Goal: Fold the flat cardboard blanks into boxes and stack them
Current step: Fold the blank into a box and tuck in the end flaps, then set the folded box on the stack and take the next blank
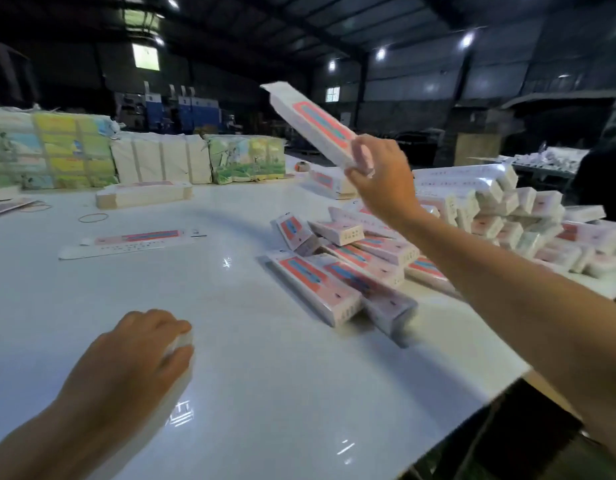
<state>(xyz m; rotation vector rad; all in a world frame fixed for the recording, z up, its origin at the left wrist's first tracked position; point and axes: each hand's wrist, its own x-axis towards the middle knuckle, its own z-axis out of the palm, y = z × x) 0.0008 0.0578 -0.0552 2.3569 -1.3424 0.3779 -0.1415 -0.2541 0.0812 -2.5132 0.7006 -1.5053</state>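
The person's right hand (379,174) is reaching out above the white desk (230,341), its fingers (363,155) curling round the near end of a long folded box (311,123), white with a pink and blue panel, which is pointing up and away to the left, well clear of the desk top. Beneath the right forearm, a loose heap of folded boxes (348,268) of the same print is lying on the right part of the desk, some flat and some leaning on others, and behind it a taller stack of folded boxes (500,209) is showing its white ends toward the camera. The left hand (137,355) is resting low on the near left of the desk, its fingers (176,344) bending round the end of something white; the blur is making it hard to tell what that piece is. One flat cardboard blank (133,241) is lying alone on the desk's left middle, print side up. Farther back a bundle of flat blanks (143,195) is sitting on the desk, with a rubber band (93,218) lying near it. Along the far edge, wrapped bundles of printed sheets (133,154) are standing in a row.
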